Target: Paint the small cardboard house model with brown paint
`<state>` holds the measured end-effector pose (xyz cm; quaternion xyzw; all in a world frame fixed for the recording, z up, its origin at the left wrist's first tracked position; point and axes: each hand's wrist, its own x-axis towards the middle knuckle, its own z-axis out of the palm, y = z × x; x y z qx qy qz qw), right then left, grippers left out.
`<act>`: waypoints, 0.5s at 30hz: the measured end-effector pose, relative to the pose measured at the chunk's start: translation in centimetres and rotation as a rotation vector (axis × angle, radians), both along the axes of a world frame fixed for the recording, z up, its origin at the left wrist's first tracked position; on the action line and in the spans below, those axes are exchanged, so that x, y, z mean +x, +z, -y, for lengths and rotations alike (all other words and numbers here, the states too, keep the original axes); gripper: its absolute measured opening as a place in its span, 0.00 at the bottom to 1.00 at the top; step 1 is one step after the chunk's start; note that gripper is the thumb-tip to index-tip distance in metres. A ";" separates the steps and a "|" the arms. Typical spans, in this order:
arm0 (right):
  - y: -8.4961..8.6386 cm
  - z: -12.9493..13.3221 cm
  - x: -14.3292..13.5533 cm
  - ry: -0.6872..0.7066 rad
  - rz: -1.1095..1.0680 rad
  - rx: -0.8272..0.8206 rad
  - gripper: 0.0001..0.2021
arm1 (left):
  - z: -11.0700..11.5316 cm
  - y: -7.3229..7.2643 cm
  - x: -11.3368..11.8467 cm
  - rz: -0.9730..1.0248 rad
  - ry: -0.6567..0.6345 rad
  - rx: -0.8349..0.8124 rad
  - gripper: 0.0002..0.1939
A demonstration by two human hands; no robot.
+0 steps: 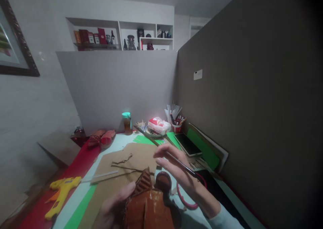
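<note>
A person sits at a cluttered craft desk, seen from their own head. At the bottom centre the left hand [113, 203] is wrapped around a small brown cardboard model house [146, 207], thumb on its ridged roof, holding it just above the desk. The right hand [181, 175] pinches a thin paintbrush [161, 147] between fingers and thumb, its tip pointing up and away towards the back of the desk. The house looks light, hollow and easily crushed, possibly wet with paint, so a hold at its base or side walls seems safest. A yellow glue gun [62, 192] lies to the left, beside sheets of cardboard [136, 156]. A phone [188, 144] lies to the right.
</note>
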<state>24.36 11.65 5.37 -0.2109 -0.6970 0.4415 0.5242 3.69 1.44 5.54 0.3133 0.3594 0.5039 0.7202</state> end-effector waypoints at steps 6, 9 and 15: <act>-0.1 -0.1 -0.5 0.113 0.097 -0.013 0.05 | -0.2 -0.9 -0.1 -0.037 -0.026 -0.045 0.26; -0.3 -0.2 -0.6 0.138 0.098 -0.029 0.06 | -0.4 -1.9 -0.3 -0.027 -0.086 -0.007 0.26; -0.2 0.0 -0.5 0.123 0.091 -0.046 0.07 | -0.5 -2.0 -0.6 -0.012 -0.134 0.038 0.21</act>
